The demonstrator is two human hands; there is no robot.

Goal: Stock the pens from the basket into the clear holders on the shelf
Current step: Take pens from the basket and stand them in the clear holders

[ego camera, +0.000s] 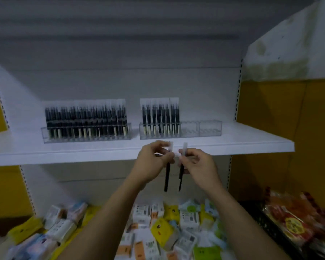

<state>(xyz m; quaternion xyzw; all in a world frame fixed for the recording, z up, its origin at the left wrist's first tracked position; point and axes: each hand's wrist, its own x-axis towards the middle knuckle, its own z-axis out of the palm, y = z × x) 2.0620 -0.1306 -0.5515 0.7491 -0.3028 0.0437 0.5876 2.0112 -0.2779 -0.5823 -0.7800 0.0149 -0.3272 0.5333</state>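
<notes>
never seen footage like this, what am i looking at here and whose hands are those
There is no machine: one camera worn on a person's head looks forward and down at their own two bare hands. The left hand and the right hand each pinch one black pen, the left pen and the right pen, hanging down in clear wrappers. Behind them a white shelf carries two clear holders: the left holder is packed with pens, the right holder only on its left side. Mixed small packets lie below.

My left hand [154,163] hides the middle of one pen [167,178], my right hand [198,167] that of another pen [180,177]. Print on the packets [188,218] below is blurred, unreadable.
</notes>
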